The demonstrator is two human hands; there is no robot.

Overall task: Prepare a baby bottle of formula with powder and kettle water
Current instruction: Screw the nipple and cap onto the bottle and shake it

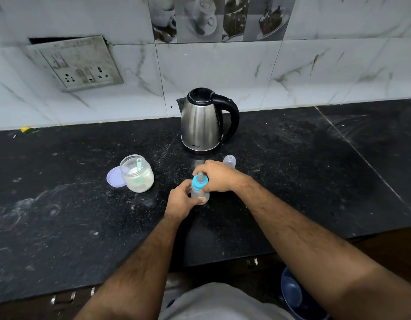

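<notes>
A small clear baby bottle (201,194) stands on the black counter (61,204), topped with a blue collar and teat (199,181). My left hand (180,200) grips the bottle's body from the left. My right hand (217,175) curls round the blue collar from the right. A steel kettle (203,122) with a black lid and handle stands behind them near the wall. To the left sits an open glass jar of white powder (137,174) with a pale scoop inside. Its lilac lid (115,176) leans against the jar. The bottle's clear cap (229,160) stands behind my right hand.
A wall socket plate (77,65) hangs on the tiled wall at the back left. A blue bucket (296,296) sits on the floor below the counter's front edge at the right. White powder dust speckles the counter.
</notes>
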